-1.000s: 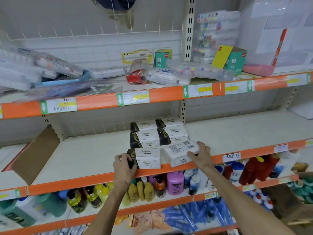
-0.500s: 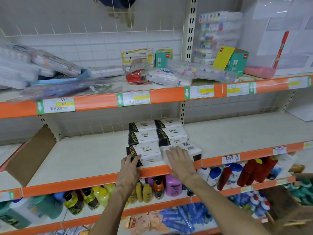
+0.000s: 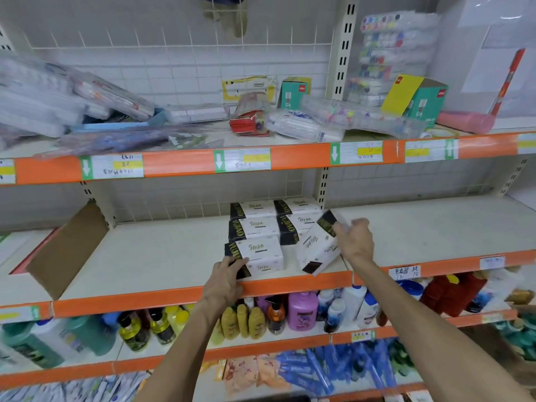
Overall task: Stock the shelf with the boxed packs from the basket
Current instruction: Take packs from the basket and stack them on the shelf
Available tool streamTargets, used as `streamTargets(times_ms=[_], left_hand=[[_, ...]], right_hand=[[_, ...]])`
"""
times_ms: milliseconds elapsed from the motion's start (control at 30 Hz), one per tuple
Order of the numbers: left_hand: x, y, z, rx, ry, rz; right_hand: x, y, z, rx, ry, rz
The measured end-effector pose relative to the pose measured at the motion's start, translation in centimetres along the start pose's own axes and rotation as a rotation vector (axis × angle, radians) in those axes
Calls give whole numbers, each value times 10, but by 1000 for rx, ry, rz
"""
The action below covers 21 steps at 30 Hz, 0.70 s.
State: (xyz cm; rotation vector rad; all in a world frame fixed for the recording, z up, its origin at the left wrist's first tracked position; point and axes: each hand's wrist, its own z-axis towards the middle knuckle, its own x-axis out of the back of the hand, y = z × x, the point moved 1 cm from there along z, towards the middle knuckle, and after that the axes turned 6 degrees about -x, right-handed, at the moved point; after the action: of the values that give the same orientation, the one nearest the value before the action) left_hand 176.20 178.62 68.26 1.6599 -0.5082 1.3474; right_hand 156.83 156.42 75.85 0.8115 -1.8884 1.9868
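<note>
At the orange front edge of the shelf (image 3: 290, 281), the left hand (image 3: 229, 275) rests flat-fingered on the front pack (image 3: 261, 256), while behind the edge the right hand (image 3: 355, 240) now grips the neighbouring pack (image 3: 314, 249), lifted and tilted, probably for turning it into line.

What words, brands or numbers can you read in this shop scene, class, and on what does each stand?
"VUJIAO": black end of the front left pack, touched by the left hand.
"12" and "10": handwritten tag on the middle shelf edge.
"deli": red badge on the teal box, only just legible.
Upper price labels: too blurred.
Tilted pack in the right hand: blurred.
</note>
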Motion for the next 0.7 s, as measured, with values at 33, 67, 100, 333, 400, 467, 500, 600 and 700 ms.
streamTargets(times_ms=[33,67,100,333,400,467,500,600,700], left_hand=[[0,-1,0,-2,-5,0],[0,-1,1,-3,-12,-1],[1,-1,1,-4,-17,-2],[2,-2,2,-12,-26,-25],[2,-4,2,-11,-35,-48],[2,-5,1,-8,-43,-59],[2,-4,1,-7,-43,-61],[5,-4,3,-11,-34,-66],[5,-6,4,-4,-39,-82]], right_hand=[[0,12,3,-59,0,6],[0,24,7,-109,1,-4],[-1,36,10,-163,-7,-18],[-9,83,25,-188,-173,-222],[-14,84,25,-158,-192,-240],[-15,82,25,-175,-211,-229],[-15,80,25,-202,-226,-201],[-10,77,26,-268,-259,-27],[-7,73,26,-315,-267,116]])
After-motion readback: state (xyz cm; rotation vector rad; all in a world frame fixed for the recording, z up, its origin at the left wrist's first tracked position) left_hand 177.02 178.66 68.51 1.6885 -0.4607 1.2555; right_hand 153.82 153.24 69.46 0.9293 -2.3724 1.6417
